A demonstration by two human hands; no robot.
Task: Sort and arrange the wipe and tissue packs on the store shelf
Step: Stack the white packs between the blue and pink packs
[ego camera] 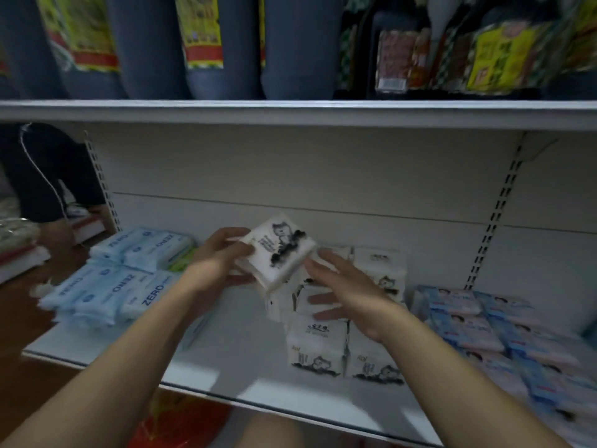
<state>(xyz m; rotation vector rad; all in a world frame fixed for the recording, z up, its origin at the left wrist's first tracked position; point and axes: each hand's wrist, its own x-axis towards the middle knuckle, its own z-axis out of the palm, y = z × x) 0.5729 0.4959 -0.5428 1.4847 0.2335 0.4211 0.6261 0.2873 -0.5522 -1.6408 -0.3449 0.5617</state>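
Shelf [245,376]: tissue packs [342,347] stand clustered at mid-shelf, reaching from near the front edge back towards the back panel [290,176]. Left of the tissue packs, wipe packs [122,276] lie piled out to the shelf's left end. Right of the tissue packs, a second group of packs [484,328] lies in rows. Above the tissue packs, the left hand [216,263] grips one loose pack [277,250], tilted; the right hand [342,286] is just right of it, over the cluster. Higher still is an upper shelf [290,111] carrying bagged goods [226,43].
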